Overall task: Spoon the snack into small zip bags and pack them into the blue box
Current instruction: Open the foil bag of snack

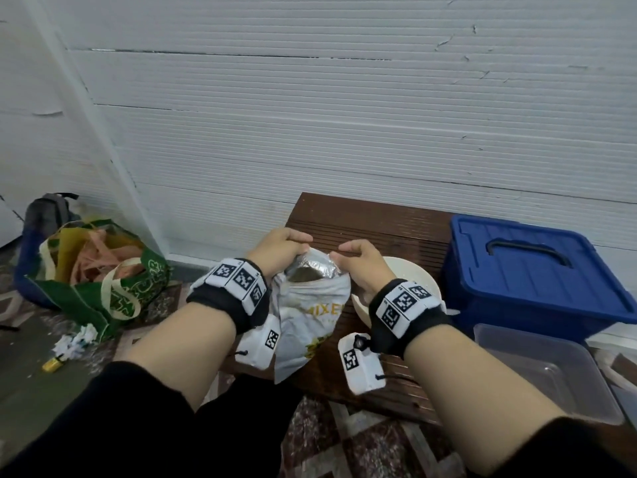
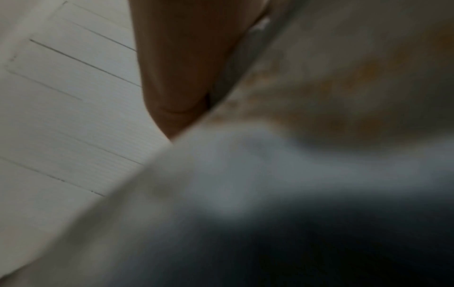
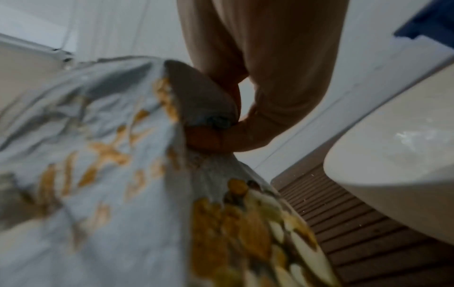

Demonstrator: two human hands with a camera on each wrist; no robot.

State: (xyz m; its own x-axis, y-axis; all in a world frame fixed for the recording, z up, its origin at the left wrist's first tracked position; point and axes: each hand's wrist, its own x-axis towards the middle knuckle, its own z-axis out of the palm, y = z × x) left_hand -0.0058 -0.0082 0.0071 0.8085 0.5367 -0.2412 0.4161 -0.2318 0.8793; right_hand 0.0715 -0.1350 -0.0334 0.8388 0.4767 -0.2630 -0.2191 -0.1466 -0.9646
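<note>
A white snack bag [image 1: 310,315] with gold lettering and a foil lining stands on the low brown table [image 1: 396,229]. My left hand [image 1: 281,248] grips the left side of its top edge. On the other side my right hand [image 1: 360,260] pinches the rim, and the mouth is pulled apart between them. The right wrist view shows fingers [image 3: 248,136] pinching the printed bag [image 3: 110,174]. In the left wrist view the bag [image 2: 294,174] is a blur beside my hand [image 2: 186,68]. The blue box [image 1: 527,270] sits at the right with its lid on.
A white bowl [image 1: 410,274] stands just behind my right wrist, also seen as the bowl [image 3: 398,174] in the right wrist view. A clear plastic container [image 1: 548,370] lies front right. A green tote [image 1: 103,288] and crumpled paper [image 1: 74,341] lie on the floor, left.
</note>
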